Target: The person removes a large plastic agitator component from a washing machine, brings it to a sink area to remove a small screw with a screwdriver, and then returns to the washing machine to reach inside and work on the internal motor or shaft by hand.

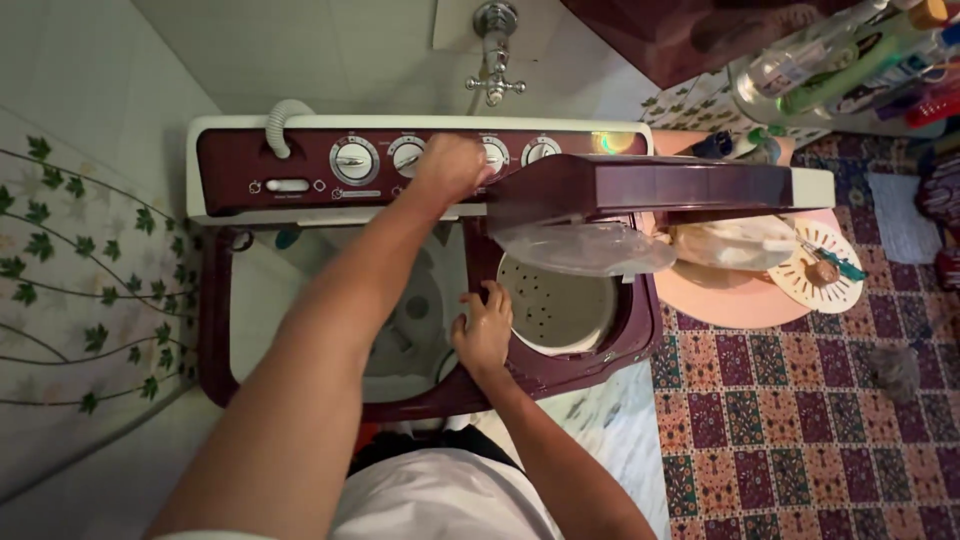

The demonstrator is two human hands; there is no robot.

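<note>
So I'm mid-way with this maroon twin-tub washer (330,215): my left hand (452,166) is closed around one of the control knobs on the panel, and my right hand (484,328) rests open on the rim of the spin tub (560,305), gripping nothing. Both lids are up and the spin tub looks empty; I can't tell what setting the knob's on. Off past my right hand, a pink round stool (730,295) holds a clear plastic bag (725,243), with green and clear bottles (850,50) above it.
</note>
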